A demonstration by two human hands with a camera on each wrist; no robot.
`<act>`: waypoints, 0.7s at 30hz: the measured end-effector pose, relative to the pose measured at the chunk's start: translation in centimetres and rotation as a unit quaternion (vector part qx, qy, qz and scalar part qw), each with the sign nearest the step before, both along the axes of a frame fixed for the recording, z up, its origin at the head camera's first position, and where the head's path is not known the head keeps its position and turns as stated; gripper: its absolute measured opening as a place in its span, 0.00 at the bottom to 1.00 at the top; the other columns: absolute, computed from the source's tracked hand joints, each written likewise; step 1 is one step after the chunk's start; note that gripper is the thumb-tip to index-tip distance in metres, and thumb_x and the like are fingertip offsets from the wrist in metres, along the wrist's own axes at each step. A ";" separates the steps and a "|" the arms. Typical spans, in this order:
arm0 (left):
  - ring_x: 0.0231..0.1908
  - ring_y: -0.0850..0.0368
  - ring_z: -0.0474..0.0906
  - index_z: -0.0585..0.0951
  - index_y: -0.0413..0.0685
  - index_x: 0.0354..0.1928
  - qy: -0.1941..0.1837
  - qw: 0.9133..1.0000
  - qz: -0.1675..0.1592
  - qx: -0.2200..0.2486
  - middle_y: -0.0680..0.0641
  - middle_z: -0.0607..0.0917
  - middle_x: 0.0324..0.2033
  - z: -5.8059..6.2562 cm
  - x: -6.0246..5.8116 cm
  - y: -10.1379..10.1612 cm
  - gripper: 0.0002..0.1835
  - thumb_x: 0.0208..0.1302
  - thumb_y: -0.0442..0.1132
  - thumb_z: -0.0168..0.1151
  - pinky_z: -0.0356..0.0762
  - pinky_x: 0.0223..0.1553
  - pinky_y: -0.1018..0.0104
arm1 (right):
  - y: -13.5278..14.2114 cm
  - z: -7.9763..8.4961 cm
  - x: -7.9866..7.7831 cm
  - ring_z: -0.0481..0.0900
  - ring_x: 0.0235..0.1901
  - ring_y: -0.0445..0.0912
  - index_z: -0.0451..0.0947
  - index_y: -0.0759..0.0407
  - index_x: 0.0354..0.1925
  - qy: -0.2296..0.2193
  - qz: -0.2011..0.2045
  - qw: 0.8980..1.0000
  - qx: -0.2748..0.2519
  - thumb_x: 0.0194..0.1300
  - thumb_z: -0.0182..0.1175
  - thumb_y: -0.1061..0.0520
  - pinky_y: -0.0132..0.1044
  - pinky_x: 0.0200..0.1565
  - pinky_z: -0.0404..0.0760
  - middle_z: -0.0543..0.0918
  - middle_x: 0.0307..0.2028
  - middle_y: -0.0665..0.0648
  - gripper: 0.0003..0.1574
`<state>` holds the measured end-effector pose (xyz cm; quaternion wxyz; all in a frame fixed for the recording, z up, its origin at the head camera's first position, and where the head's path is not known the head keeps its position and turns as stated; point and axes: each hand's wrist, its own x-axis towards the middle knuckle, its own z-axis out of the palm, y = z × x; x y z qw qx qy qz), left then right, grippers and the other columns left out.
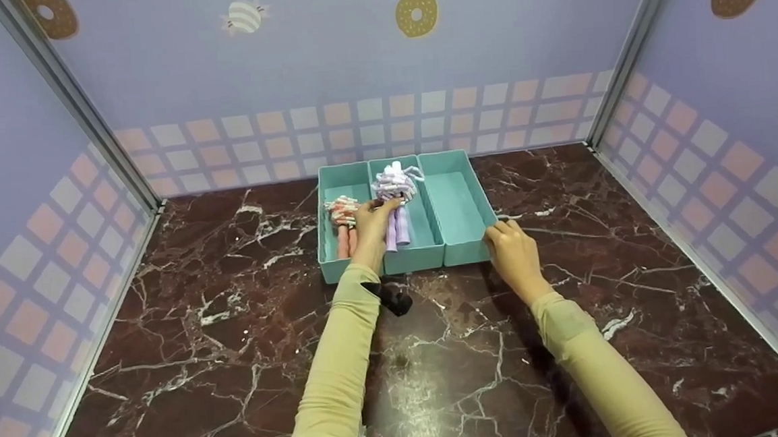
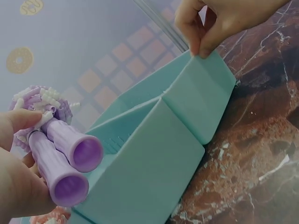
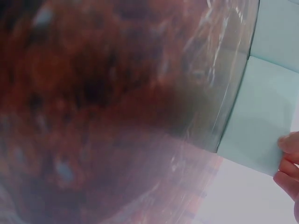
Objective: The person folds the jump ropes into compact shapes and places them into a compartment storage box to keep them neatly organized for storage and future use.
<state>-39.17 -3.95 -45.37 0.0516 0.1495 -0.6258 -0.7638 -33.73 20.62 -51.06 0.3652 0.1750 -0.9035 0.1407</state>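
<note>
Three teal boxes stand side by side: a left box point(image 1: 338, 270), a middle box point(image 1: 415, 260) and a right box point(image 1: 457, 204). My left hand point(image 1: 371, 225) grips a bundled purple-and-white beaded jump rope point(image 2: 70, 140) over the middle box. Its two purple handles point toward me, their hollow ends showing in the left wrist view. A coral-and-white beaded jump rope point(image 1: 343, 211) lies in the left box, partly covered by my left hand. My right hand point(image 1: 514, 251) pinches the front right corner of the right box, thumb and fingers over its rim.
The boxes rest on a dark red marbled tabletop point(image 1: 235, 349), near the patterned back wall point(image 1: 339, 59). Side panels point(image 1: 730, 157) rise at left and right. A black strap piece point(image 1: 394, 298) hangs at my left wrist, in front of the boxes.
</note>
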 end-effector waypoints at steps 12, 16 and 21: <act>0.50 0.47 0.80 0.79 0.40 0.54 0.036 0.999 -0.018 0.024 0.38 0.83 0.52 0.4 -0.1 -0.2 0.22 0.61 0.44 0.67 0.78 0.53 0.56 | 0.1 0.1 0.1 0.75 0.29 0.56 0.78 0.62 0.24 -0.005 -0.005 1.000 -0.005 0.58 0.65 0.68 0.49 0.27 0.80 0.80 0.25 0.59 0.08; 0.66 0.39 0.71 0.73 0.44 0.63 0.048 0.996 -0.057 0.057 0.36 0.76 0.64 0.7 0.4 -0.7 0.27 0.67 0.49 0.61 0.67 0.67 0.43 | 0.0 0.1 0.2 0.75 0.28 0.56 0.79 0.62 0.24 -0.007 -0.001 1.000 -0.006 0.59 0.65 0.67 0.49 0.26 0.79 0.80 0.25 0.59 0.08; 0.71 0.38 0.64 0.64 0.47 0.72 0.066 0.992 -0.086 0.057 0.38 0.72 0.69 1.4 0.7 -1.0 0.34 0.68 0.52 0.58 0.59 0.72 0.39 | 0.1 0.1 0.2 0.74 0.29 0.56 0.78 0.61 0.24 -0.013 -0.002 1.000 -0.008 0.58 0.65 0.68 0.49 0.27 0.79 0.79 0.25 0.59 0.08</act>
